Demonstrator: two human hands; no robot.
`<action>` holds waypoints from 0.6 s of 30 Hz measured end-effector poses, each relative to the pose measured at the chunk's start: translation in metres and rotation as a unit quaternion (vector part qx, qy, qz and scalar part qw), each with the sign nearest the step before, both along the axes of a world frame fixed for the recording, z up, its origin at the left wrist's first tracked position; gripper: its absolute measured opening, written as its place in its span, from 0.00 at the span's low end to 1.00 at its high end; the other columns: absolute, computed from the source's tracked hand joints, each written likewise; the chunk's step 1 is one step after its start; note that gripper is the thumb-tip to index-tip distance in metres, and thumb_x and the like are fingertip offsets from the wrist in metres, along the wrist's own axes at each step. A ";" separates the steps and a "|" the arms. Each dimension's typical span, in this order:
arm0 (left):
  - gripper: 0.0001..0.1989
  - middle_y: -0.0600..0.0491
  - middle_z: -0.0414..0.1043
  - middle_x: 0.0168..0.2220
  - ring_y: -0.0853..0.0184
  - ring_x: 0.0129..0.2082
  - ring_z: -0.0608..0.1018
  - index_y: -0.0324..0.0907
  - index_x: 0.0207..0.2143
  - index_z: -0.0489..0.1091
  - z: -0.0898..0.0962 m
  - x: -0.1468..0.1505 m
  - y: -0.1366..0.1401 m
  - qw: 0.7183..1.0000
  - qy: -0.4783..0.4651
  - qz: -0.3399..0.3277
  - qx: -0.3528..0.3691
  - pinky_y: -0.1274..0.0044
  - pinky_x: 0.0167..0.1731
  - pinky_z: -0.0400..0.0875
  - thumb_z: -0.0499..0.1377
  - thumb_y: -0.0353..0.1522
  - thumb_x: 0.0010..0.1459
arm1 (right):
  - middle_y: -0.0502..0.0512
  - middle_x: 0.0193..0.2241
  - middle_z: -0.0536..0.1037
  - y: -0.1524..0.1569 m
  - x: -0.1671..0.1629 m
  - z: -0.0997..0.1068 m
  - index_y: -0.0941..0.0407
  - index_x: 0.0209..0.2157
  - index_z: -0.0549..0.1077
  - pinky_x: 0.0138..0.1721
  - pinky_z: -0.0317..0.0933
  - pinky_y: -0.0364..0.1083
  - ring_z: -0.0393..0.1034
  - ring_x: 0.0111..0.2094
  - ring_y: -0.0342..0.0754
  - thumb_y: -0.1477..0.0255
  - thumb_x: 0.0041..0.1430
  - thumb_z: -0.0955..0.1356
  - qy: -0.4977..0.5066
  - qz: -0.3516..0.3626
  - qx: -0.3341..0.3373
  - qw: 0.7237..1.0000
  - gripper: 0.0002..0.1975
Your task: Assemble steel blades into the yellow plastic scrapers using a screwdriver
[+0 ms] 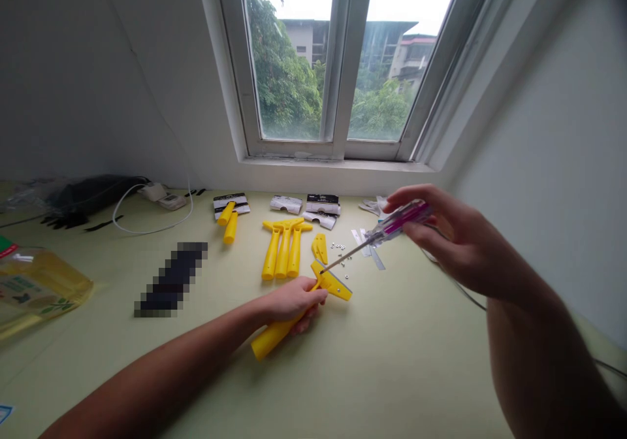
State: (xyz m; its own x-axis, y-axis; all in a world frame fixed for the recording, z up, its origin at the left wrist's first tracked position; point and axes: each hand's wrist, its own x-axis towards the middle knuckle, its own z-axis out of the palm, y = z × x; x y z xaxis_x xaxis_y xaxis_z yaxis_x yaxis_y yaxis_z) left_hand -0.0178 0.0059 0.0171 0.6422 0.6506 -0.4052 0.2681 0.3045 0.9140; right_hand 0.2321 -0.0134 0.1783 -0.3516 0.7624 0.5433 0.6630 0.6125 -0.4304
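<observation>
My left hand [296, 298] is wrapped round the neck of a yellow scraper [274, 340], whose wide head points up and right with a metal blade along its far edge. In my right hand [443, 230] is a screwdriver [399, 222] with a clear and purple handle. Its tip meets the scraper head near a screw hole; whether it sits in a screw is too small to tell. Just beyond lie yellow cover plates [319, 248], several small screws and nuts [337, 246], and loose metal blades [375, 256]. Several yellow scraper handles [282, 249] lie side by side left of these.
Two short yellow handles [230, 227] rest by a printed card. More printed cards [322, 204] lie along the wall below the window. At left are a large bottle of yellow liquid [44, 282], a white cable [147, 230] and a pixelated dark object [174, 279].
</observation>
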 end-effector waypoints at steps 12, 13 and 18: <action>0.15 0.60 0.62 0.21 0.74 0.12 0.66 0.42 0.30 0.57 -0.001 0.001 0.000 1.000 0.007 -0.002 0.011 0.83 0.08 0.58 0.55 0.43 0.55 | 0.56 0.39 0.76 -0.009 0.002 0.007 0.53 0.47 0.65 0.34 0.65 0.46 0.71 0.36 0.50 0.65 0.62 0.60 -0.048 0.048 -0.004 0.998 0.13; 0.14 0.60 0.62 0.21 0.74 0.12 0.66 0.42 0.31 0.58 -0.001 0.001 0.000 1.000 0.012 -0.004 0.014 0.83 0.08 0.58 0.55 0.43 0.55 | 0.56 0.38 0.76 -0.010 0.000 0.007 0.53 0.47 0.65 0.33 0.65 0.46 0.72 0.36 0.50 0.64 0.63 0.59 -0.032 0.027 -0.008 0.999 0.13; 0.14 0.61 0.61 0.20 0.73 0.11 0.66 0.43 0.31 0.58 -0.002 0.000 0.000 1.000 0.020 -0.012 0.019 0.83 0.08 0.58 0.55 0.43 0.55 | 0.49 0.16 0.69 0.001 -0.004 0.004 0.54 0.38 0.66 0.18 0.54 0.44 0.63 0.16 0.48 0.56 0.62 0.59 -0.095 -0.228 0.004 0.969 0.16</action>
